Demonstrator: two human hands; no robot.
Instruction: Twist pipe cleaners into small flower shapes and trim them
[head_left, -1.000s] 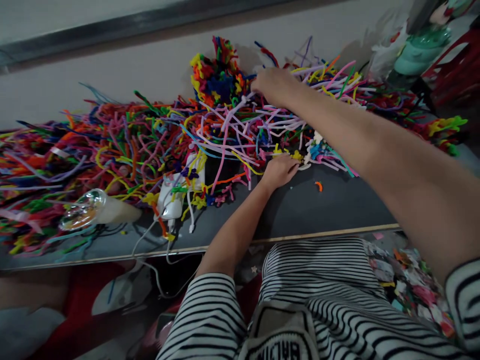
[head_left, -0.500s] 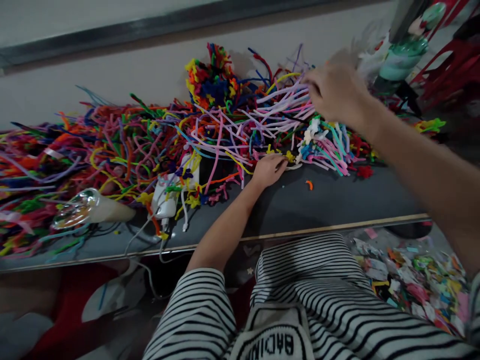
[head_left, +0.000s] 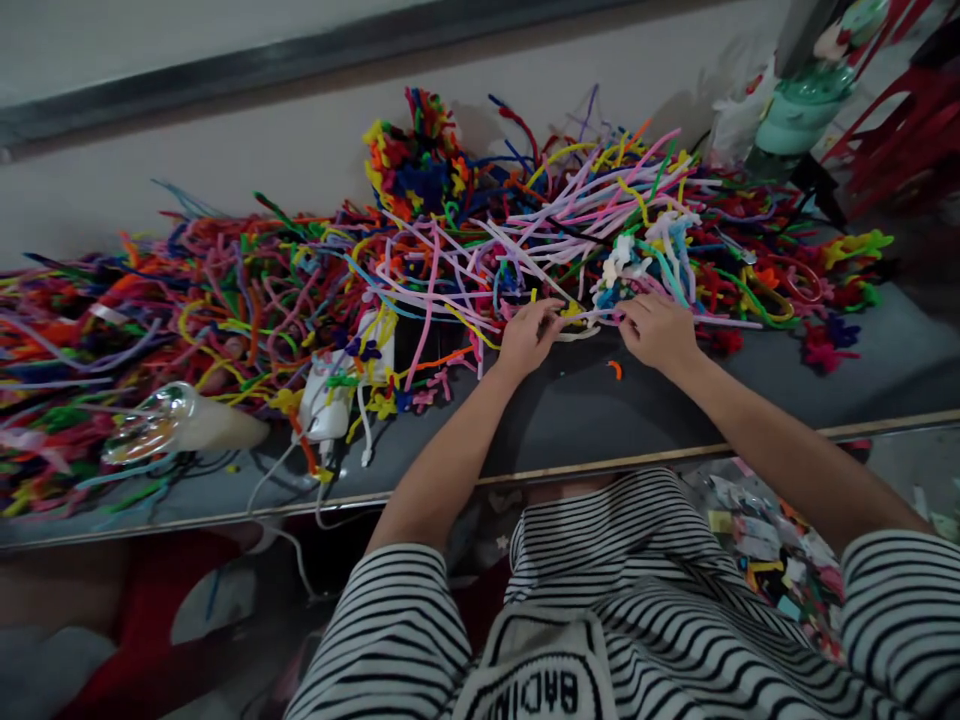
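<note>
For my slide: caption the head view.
Left hand and right hand grip a pale pipe cleaner beside a colourful pile.

R hand (head_left: 660,332) back beside L hand (head_left: 529,335)

Pipe cleaners (head_left: 465,250): fuzzy, matt pile in many colours. Table (head_left: 600,420): smooth, matt dark-grey top with a pale, wood-like front edge. Bulb-shaped piece (head_left: 154,425): clear and glossy, plastic or glass. Casing (head_left: 326,400): white, smooth plastic. Garment (head_left: 637,580): soft, matt striped knit cloth.

Craft workshop: heaped pipe cleaners (head_left: 300,290)
</note>
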